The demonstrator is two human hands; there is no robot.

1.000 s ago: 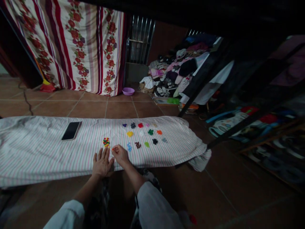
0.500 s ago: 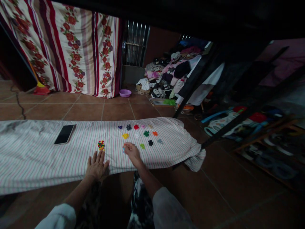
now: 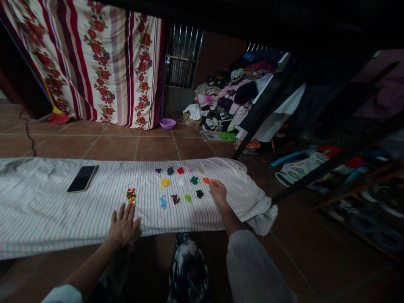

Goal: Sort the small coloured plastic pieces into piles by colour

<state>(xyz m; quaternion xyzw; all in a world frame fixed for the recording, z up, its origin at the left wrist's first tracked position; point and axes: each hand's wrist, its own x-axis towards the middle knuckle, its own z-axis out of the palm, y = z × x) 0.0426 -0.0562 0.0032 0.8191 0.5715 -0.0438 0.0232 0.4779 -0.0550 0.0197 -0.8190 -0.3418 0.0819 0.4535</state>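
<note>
My left hand lies flat with fingers spread on the striped cloth, its fingertips at the near edge of a multicoloured cluster of small pieces. My right hand has its fingers pressed together beside the orange pile; whatever they hold, if anything, is too small to see. Nearby are small single-colour piles, among them yellow, dark green, black, light green, brown, light blue and red.
A phone lies on the cloth at the left. Beyond stand a floral curtain, a purple basin and a heap of clothes. A dark slanted bar rises at the right.
My right hand has moved right, from the light blue pile to the orange one, uncovering the light blue and brown piles. My left hand stays by the multicoloured cluster.
</note>
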